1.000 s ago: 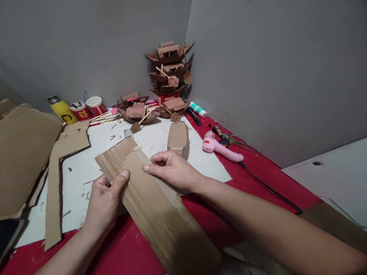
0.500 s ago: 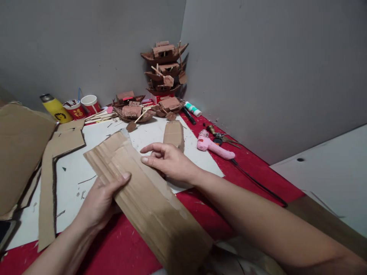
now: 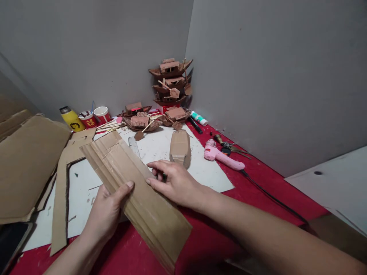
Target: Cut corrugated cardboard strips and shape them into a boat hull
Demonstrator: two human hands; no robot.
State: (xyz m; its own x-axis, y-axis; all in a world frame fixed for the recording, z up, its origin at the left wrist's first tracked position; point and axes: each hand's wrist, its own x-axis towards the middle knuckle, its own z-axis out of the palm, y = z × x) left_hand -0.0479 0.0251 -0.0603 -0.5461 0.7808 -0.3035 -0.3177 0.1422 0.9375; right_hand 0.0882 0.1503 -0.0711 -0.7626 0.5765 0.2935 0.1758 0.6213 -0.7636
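A long strip of brown cardboard slants across the front of my view, creased lengthwise along its left side. My left hand grips its left edge, thumb on top and fingers underneath. At the strip's right edge is my right hand, its thumb tip touching the cardboard and its index finger reaching along the edge. The other fingers are curled, and a small dark, partly green thing shows between them; its kind is hidden. Beyond the right hand, a small cardboard boat-like body lies on a white sheet.
Several brown model boats are stacked in the corner, others beside them. A pink corded glue gun lies right, near a black marker. A metal ruler lies behind the strip. At left are cut cardboard, a yellow bottle and paper cups.
The view has shifted, so the tabletop things appear lower and further right. The cardboard strip's near end has drawn up into view. My right thumb has come to the strip's edge.
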